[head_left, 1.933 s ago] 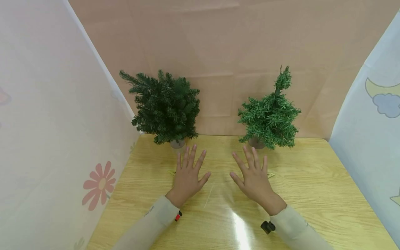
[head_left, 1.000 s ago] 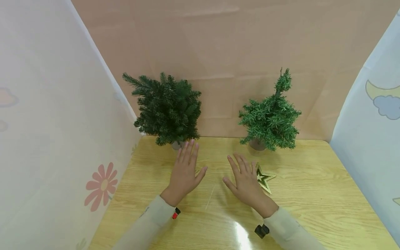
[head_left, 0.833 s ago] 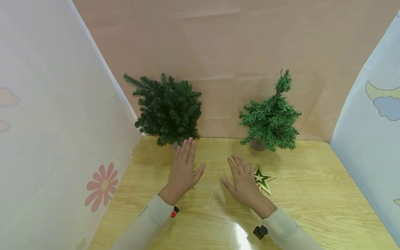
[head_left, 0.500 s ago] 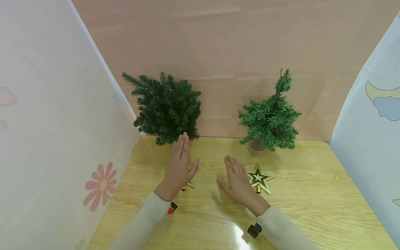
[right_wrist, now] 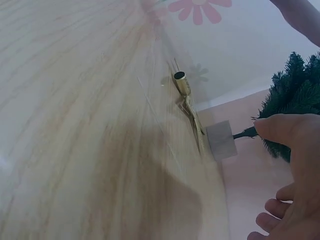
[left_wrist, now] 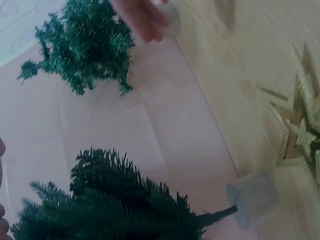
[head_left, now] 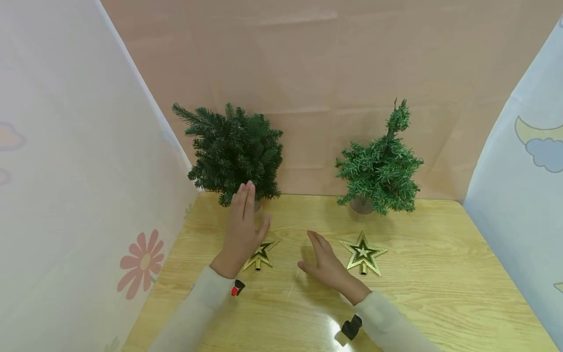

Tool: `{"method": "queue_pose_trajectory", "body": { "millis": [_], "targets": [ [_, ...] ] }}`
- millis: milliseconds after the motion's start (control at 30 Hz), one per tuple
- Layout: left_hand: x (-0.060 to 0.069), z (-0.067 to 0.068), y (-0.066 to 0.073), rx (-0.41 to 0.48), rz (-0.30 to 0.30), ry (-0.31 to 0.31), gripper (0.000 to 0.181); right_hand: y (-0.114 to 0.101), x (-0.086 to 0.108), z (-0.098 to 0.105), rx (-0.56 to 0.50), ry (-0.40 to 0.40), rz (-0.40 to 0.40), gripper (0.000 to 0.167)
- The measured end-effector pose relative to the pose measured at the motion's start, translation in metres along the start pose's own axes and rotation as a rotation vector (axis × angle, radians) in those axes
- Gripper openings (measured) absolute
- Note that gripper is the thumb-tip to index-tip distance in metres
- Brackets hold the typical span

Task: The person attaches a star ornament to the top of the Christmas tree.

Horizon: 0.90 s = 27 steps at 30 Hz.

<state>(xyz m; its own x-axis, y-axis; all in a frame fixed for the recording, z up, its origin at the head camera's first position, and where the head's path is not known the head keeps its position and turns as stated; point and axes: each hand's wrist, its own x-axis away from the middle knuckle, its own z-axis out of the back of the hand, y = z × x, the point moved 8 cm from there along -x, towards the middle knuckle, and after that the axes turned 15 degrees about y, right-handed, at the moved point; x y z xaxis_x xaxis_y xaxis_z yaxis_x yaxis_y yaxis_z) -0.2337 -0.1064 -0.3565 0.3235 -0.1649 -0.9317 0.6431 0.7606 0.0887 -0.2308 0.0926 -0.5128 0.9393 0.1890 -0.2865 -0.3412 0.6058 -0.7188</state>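
Note:
My left hand (head_left: 241, 234) is raised over the table with its fingers straight and holds nothing. It partly covers a gold star tree topper (head_left: 262, 254) and, in the head view, its fingertips overlap the lower branches of a dark green small Christmas tree (head_left: 235, 151). My right hand (head_left: 325, 261) hovers with fingers extended, thumb apart, also holding nothing. To its right a second gold star topper (head_left: 362, 252) lies flat, its socket towards me. Behind that star stands a lighter green small Christmas tree (head_left: 380, 171) with a thin, bare-stemmed top.
Both trees stand on round grey bases, such as the left base (left_wrist: 252, 200), at the back of the wooden table (head_left: 440, 274). A pinkish-brown cloth (head_left: 308, 73) hangs behind. Pale printed cloths close off the left side (head_left: 79, 171) and the right side (head_left: 519, 205).
Both hands have shifted left and turned more edge-on, their fingers drawing together. The two gold stars, mostly covered before, have come into sight. Trees and stars appear to stay in place.

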Motion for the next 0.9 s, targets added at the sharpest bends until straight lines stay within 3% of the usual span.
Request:
{"method": "queue_pose_trajectory", "body": {
  "millis": [133, 400, 633, 900],
  "targets": [
    [-0.013, 0.008, -0.010, -0.011, 0.025, 0.058, 0.070, 0.005, 0.000, -0.005, -0.047, -0.005, -0.050, 0.091],
    [-0.038, 0.021, -0.033, 0.027, 0.137, 0.178, 0.065, 0.012, 0.001, -0.006, -0.111, -0.002, -0.131, 0.086],
    [-0.049, 0.027, -0.050, 0.127, 0.275, 0.176, 0.067, 0.018, -0.001, -0.006, -0.158, 0.031, -0.162, 0.081],
    [-0.056, 0.032, -0.065, 0.138, 0.328, 0.208, 0.057, 0.019, -0.005, -0.013, -0.200, 0.020, -0.151, 0.079]
  ]
}}
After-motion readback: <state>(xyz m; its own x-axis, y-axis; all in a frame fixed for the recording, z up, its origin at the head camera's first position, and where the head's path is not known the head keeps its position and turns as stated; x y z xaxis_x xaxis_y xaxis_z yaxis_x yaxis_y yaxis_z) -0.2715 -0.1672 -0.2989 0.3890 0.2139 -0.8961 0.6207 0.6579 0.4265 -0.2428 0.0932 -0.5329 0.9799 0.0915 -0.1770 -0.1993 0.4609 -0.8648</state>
